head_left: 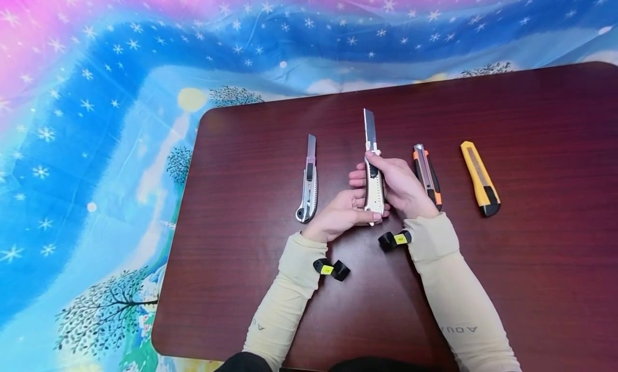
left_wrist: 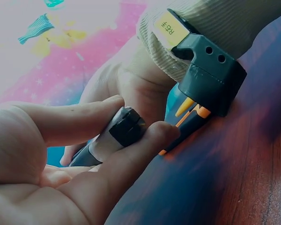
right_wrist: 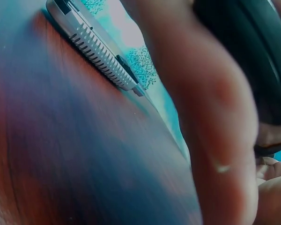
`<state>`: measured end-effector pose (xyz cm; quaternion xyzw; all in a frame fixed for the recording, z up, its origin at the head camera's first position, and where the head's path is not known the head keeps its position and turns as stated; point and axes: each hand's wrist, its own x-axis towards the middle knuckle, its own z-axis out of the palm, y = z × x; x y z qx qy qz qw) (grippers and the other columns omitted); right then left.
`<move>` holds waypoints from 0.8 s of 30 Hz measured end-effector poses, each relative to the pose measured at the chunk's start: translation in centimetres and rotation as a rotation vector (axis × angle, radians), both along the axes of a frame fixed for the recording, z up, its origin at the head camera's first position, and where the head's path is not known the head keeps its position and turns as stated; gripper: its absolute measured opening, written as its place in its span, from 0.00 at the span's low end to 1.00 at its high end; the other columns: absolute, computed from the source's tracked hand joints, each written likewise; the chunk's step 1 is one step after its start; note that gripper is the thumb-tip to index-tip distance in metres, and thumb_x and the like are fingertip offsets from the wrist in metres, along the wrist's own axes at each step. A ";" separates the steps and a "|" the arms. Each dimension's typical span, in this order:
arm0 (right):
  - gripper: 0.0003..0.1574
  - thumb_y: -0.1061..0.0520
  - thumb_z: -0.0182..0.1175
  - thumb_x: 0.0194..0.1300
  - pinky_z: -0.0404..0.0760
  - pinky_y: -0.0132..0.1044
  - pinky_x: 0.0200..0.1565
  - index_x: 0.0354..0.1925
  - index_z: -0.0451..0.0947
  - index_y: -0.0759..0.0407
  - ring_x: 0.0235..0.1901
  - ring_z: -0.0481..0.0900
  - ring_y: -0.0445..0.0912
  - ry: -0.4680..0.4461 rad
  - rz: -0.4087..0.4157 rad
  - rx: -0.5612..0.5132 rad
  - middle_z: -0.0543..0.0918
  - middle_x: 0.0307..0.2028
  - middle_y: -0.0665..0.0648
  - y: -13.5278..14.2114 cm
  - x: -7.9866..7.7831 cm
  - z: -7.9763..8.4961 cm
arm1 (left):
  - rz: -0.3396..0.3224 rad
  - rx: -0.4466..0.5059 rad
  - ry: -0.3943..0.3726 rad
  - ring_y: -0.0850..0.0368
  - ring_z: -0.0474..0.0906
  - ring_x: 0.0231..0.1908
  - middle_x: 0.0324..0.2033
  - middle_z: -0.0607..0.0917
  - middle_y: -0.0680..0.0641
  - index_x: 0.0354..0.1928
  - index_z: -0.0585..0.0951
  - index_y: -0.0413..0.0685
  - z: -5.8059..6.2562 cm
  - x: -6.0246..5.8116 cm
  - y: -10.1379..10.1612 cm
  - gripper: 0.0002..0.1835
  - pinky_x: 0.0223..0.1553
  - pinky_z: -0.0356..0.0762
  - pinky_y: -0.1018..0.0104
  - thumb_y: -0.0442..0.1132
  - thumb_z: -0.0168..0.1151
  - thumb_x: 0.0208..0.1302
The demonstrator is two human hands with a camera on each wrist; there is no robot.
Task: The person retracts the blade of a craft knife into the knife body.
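Note:
A silver box cutter [head_left: 374,195] with its wide blade [head_left: 369,128] out is held upright between both hands in the head view. My right hand [head_left: 403,184] grips its upper body, the thumb lying just below the blade. At the bottom end, my left hand [head_left: 340,216] pinches it. The left wrist view shows the cutter's dark butt end [left_wrist: 126,126] between left thumb and finger. In the right wrist view a large blurred finger [right_wrist: 210,103] hides much of the cutter's dark side [right_wrist: 253,56].
Left of the hands lies another silver box cutter [head_left: 309,187], its blade extended. An orange-and-black cutter [head_left: 425,170] lies partly behind the right hand, and a yellow one [head_left: 478,173] farther right. All rest on a dark red wooden table [head_left: 232,200]. A snowflake-patterned cloth [head_left: 145,55] hangs behind.

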<state>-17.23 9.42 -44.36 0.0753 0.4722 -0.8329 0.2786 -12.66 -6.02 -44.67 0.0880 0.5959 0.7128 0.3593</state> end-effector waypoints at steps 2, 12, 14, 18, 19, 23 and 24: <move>0.17 0.51 0.53 0.72 0.87 0.39 0.42 0.38 0.80 0.64 0.32 0.88 0.49 0.004 -0.008 -0.022 0.89 0.31 0.60 0.0 0.1 0.0 | 0.002 0.004 -0.005 0.65 0.81 0.39 0.54 0.74 0.20 0.61 0.68 0.26 -0.1 -0.1 0.0 0.23 0.42 0.80 0.75 0.18 0.53 0.62; 0.15 0.54 0.54 0.72 0.87 0.37 0.42 0.38 0.79 0.65 0.33 0.88 0.48 -0.035 -0.042 -0.089 0.88 0.30 0.62 -0.4 0.2 0.2 | 0.024 0.016 -0.077 0.62 0.82 0.39 0.50 0.79 0.25 0.62 0.68 0.28 -0.3 -0.1 -0.3 0.23 0.44 0.83 0.72 0.19 0.52 0.64; 0.14 0.55 0.54 0.72 0.87 0.37 0.43 0.38 0.79 0.66 0.33 0.88 0.48 -0.039 -0.046 -0.105 0.88 0.30 0.62 -0.4 0.1 0.3 | 0.023 0.013 -0.086 0.63 0.82 0.39 0.52 0.78 0.24 0.62 0.68 0.28 -0.2 -0.1 -0.3 0.23 0.45 0.83 0.71 0.19 0.52 0.64; 0.14 0.56 0.54 0.72 0.87 0.38 0.44 0.40 0.78 0.66 0.34 0.88 0.49 -0.034 -0.045 -0.135 0.88 0.32 0.62 -0.4 0.1 0.2 | 0.021 0.020 -0.099 0.62 0.82 0.41 0.56 0.74 0.22 0.63 0.67 0.28 0.0 -0.1 -0.5 0.23 0.49 0.82 0.69 0.20 0.51 0.66; 0.14 0.56 0.53 0.72 0.87 0.38 0.45 0.41 0.79 0.66 0.35 0.88 0.49 -0.030 -0.044 -0.136 0.88 0.33 0.62 -0.4 0.1 0.2 | 0.020 0.024 -0.103 0.61 0.82 0.42 0.56 0.73 0.22 0.63 0.67 0.28 0.1 -0.2 -0.5 0.23 0.51 0.82 0.67 0.20 0.50 0.66; 0.14 0.55 0.54 0.72 0.86 0.38 0.48 0.42 0.79 0.65 0.37 0.88 0.48 -0.022 -0.034 -0.135 0.88 0.36 0.60 -0.4 0.1 0.1 | 0.017 0.049 -0.128 0.50 0.81 0.51 0.58 0.72 0.22 0.64 0.66 0.27 0.3 -0.2 -0.7 0.23 0.58 0.79 0.61 0.20 0.48 0.67; 0.14 0.55 0.54 0.72 0.86 0.38 0.48 0.42 0.80 0.64 0.37 0.88 0.48 -0.023 -0.032 -0.133 0.88 0.37 0.60 -0.4 0.1 0.1 | 0.016 0.054 -0.134 0.46 0.79 0.53 0.58 0.72 0.22 0.64 0.65 0.27 0.2 -0.3 -0.8 0.22 0.59 0.78 0.59 0.21 0.47 0.68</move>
